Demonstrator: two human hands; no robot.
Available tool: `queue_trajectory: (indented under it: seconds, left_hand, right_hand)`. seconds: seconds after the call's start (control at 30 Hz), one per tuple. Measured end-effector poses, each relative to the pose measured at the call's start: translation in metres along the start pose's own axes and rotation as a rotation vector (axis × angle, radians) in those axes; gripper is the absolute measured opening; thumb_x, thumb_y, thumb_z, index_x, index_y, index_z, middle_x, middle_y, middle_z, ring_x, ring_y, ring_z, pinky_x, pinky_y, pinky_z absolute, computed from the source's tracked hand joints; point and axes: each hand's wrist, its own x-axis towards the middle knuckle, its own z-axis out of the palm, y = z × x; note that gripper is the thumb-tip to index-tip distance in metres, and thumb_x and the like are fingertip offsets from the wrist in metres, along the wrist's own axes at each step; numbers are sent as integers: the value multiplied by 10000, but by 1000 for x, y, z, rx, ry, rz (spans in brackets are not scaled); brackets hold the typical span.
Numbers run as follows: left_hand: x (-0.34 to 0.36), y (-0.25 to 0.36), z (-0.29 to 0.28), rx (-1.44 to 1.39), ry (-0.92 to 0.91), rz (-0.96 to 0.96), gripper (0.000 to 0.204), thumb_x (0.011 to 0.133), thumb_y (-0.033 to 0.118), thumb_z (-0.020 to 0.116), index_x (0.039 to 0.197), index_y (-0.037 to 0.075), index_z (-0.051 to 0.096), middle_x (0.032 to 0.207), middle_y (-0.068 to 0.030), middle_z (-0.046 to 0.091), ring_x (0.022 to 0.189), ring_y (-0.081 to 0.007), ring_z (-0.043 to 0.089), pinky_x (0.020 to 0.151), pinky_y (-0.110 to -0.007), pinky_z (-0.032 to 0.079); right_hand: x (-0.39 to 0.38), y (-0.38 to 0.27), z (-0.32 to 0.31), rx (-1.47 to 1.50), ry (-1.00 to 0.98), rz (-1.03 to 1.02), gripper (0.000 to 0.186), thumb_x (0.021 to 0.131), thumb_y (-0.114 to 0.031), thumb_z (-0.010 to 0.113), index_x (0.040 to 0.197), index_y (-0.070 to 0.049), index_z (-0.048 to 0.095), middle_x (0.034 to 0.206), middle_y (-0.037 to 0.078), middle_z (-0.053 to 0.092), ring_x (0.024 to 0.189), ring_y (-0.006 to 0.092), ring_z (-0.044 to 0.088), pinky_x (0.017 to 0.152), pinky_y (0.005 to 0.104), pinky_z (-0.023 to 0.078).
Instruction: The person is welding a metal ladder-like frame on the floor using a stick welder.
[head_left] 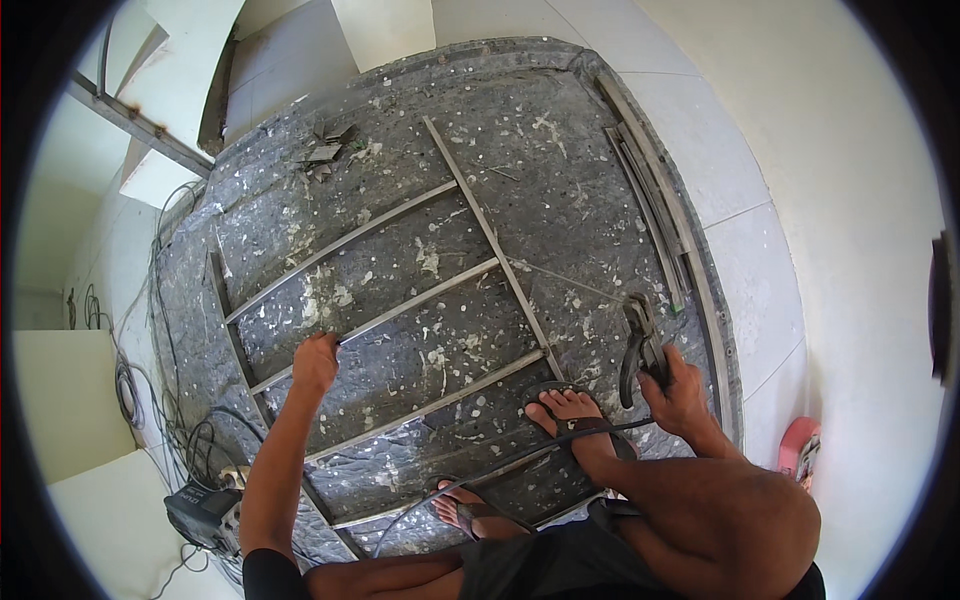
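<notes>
Metal ladder-shaped frame (487, 234) lies on paint-spattered floor sheet (580, 225) before you. Your left hand (316, 362) closed on its rung (420, 303). Your right hand (678, 393), well apart from left, clamped around black electrode holder (641, 318) right of frame; thin rod (565, 279) runs from holder toward frame, contact unclear. Black welding machine (200, 515), left of frame, bears pale lettering.

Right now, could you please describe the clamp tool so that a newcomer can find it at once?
On the dark, paint-spotted floor covering lies a ladder-like metal frame. To its right, the right hand holds the dark clamp tool. Unlike the straight metal bars lying nearby, it has a curved lever and grips a thin rod pointing toward the frame.
</notes>
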Motion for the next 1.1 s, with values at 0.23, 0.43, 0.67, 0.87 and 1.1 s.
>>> queue_trajectory:
  seconds: [0.23, 0.43, 0.67, 0.87, 1.1]
  left_hand:
    - [0, 2, -2, 0, -33, -22, 113, 823, 144, 624, 904, 82, 675, 890, -153, 648, 831, -383, 636, 735, -472, 507]
    - [1, 1, -3, -2, -39, -34, 116, 822, 152, 634, 903, 83, 681, 894, -152, 651, 830, -375, 637, 735, -474, 506]
    - [0, 3, -6, -19, -59, -49, 116, 824, 159, 638, 901, 86, 685, 893, -153, 658, 848, -367, 637, 744, -470, 507]
    - [1, 4, -10, 9, -68, -51, 130, 825, 168, 642, 923, 98, 693, 903, -159, 665, 851, -364, 643, 754, -469, 511]
    - [2, -1, -7, -51, -80, -56, 153, 819, 175, 654, 949, 108, 701, 902, -171, 672, 857, -361, 647, 758, -465, 516]
  right_hand:
    - [-3, -1, 4, 12, -11, 43, 315, 809, -134, 678, 1006, 17, 485, 612, 216, 561, 583, 434, 585, 493, 459, 428]
    - [-3, -2, 5, 5, -17, 7, 298, 814, -133, 670, 988, 19, 482, 613, 218, 560, 581, 435, 582, 494, 459, 428]
    - [-2, -2, 8, 11, 10, -8, 301, 814, -132, 671, 1001, 21, 491, 620, 214, 564, 583, 427, 590, 491, 449, 429]
    - [-4, -5, 10, 27, -13, 19, 291, 820, -134, 667, 997, 24, 499, 633, 211, 575, 583, 421, 596, 492, 444, 434]
    - [10, -10, -1, 653, -7, 534, 249, 831, -135, 646, 947, 19, 488, 595, 168, 558, 495, 313, 581, 477, 408, 436]
